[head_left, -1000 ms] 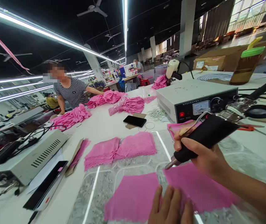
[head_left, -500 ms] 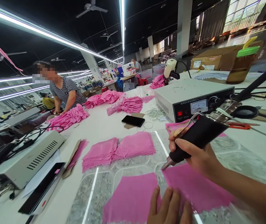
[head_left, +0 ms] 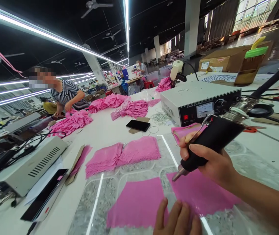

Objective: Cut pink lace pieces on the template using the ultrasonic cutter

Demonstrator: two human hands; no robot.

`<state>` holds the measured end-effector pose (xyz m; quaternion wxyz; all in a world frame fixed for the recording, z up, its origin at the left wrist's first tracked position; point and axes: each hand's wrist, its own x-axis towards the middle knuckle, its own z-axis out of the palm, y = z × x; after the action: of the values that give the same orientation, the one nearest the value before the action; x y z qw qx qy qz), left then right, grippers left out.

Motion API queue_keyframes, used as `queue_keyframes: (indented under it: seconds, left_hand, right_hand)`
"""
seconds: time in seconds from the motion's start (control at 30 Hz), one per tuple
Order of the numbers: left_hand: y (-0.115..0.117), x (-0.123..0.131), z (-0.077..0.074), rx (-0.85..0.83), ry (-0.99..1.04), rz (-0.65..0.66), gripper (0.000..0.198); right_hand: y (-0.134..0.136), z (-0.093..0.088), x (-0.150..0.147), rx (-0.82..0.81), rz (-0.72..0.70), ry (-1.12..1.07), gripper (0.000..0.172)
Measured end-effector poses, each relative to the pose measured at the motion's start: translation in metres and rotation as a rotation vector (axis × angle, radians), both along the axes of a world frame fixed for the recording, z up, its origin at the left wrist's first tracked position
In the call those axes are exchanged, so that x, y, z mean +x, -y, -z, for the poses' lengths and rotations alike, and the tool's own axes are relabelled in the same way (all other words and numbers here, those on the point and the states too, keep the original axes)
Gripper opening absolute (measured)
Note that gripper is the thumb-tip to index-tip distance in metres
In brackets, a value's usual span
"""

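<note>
My right hand (head_left: 210, 160) is wrapped round a black handheld tool (head_left: 212, 142) with a metal tip. The tip rests at or just above the upper left part of a pink fabric piece (head_left: 203, 192). Spread fingers of my left hand (head_left: 177, 218) lie over the lower left of that piece, reaching toward a second flat pink piece (head_left: 138, 204). Behind them, two stacks of pink fabric (head_left: 139, 151) sit side by side on the patterned clear mat (head_left: 95, 189).
A control box (head_left: 203, 101) with a lit red switch stands behind the tool. A phone (head_left: 138, 125) lies mid-table. Another grey box (head_left: 31, 166) is at left. Pink heaps (head_left: 70, 122) are near a person in stripes (head_left: 68, 91). A green-lidded bottle (head_left: 250, 67) stands back right.
The tool's tip has moved slightly right and down, inward from the fabric's corner, and my right hand moved with it. The striped person's hand has risen over the pink heap.
</note>
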<state>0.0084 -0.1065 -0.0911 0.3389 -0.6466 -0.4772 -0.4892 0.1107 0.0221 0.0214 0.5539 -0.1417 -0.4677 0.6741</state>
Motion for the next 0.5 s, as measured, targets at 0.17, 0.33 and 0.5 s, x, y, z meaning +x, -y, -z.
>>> queue_keyframes:
  seconds: [0.17, 0.33, 0.5]
  left_hand:
    - [0.0053, 0.0017, 0.0018, -0.005, 0.016, -0.010, 0.033]
    - [0.0069, -0.0021, 0.0008, -0.021, 0.002, -0.005, 0.034]
    - [0.0082, -0.0024, 0.0027, -0.030, 0.012, 0.010, 0.034]
  right_hand:
    - [0.0047, 0.0001, -0.0004, 0.005, -0.009, -0.031, 0.013]
    - [0.0060, 0.0018, -0.0044, 0.031, -0.017, -0.002, 0.012]
    - [0.0056, 0.0032, -0.0040, 0.053, -0.030, 0.040, 0.011]
